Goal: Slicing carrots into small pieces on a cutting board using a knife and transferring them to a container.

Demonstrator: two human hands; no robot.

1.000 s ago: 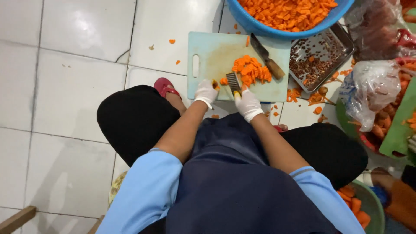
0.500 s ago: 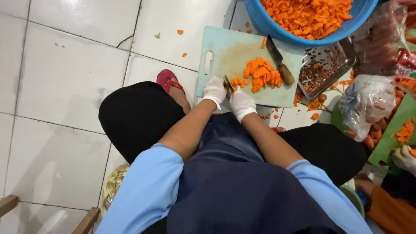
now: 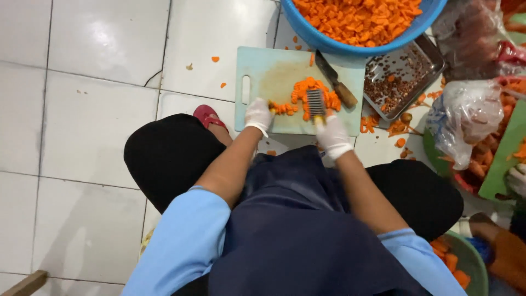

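Carrot piece [image 3: 279, 107] lies on the pale green cutting board [image 3: 257, 77], which sits on the white tiled floor [image 3: 98, 115] in front of the seated person. Its long axis runs left-right across the board, roughly square to the blade. Left hand [image 3: 258, 114], white glove, is closed w/ fingers pressed down on the carrot's left end, pinning it. Right hand [image 3: 331, 134], also gloved, is wrapped around the handle of a crinkle cutter [image 3: 315, 104]; the ridged blade stands upright just right of the carrot piece, over the near edge of the cut pile [image 3: 315, 92].

Key relation: the carrot's free end points right, toward the cutter, so the right hand is nearer the cutting end and the left hand nearer the held end. The two hands are near each other but apart.

Around them: a dark-handled knife [image 3: 335, 80] lies diagonally on the board's right part, beside the pile. Blue basin [image 3: 329, 41] full of cut carrot sits just beyond the board. Metal tray [image 3: 433, 57] w/ dark scraps is to the right, then plastic bags [image 3: 466, 118]. Loose carrot bits dot the floor.
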